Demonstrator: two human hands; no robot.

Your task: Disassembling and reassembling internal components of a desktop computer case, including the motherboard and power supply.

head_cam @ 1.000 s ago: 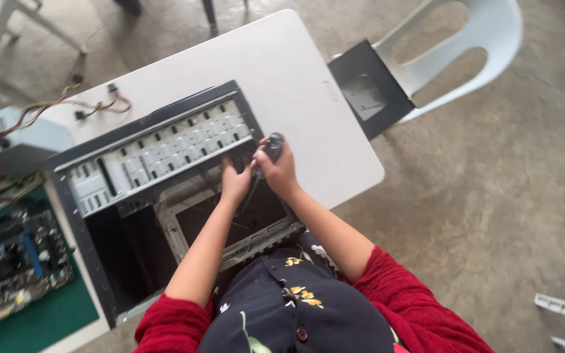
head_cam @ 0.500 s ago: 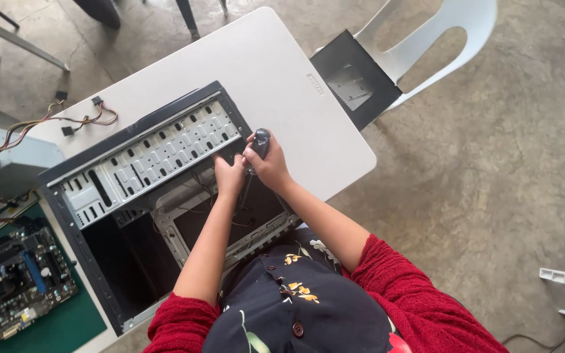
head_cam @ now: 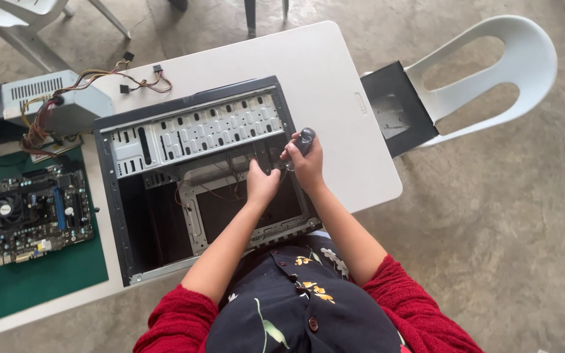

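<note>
item: open computer case (head_cam: 165,229), black frame, side panel off, lying flat on the white table (head_cam: 335,91) directly in front of me. inside it a pale perforated drive cage (head_cam: 197,131) is running across the far half, and a grey metal tray (head_cam: 194,216) is sitting in the near half with thin wires trailing over it.

item: my right hand (head_cam: 307,163), hovering over the case's right wall. it is closing fully around a screwdriver (head_cam: 304,140) with a dark rounded handle; the handle top is sticking out above my fist, and the shaft is pointing down into the case, its tip hidden from me.

item: my left hand (head_cam: 261,185), reaching inside the case just beside the right hand. the fingers are curling inward at the bundle of wires; i cannot tell whether they are pinching anything.

item: motherboard (head_cam: 37,212), lying on a green mat (head_cam: 40,274) at the table's left end, well apart from both hands.

item: grey power supply (head_cam: 47,104), sitting at the far left corner, its coloured cables (head_cam: 99,78) spilling onto the table top.

item: black side panel (head_cam: 393,108), resting on a white plastic chair (head_cam: 485,72) to the right of the table.
</note>
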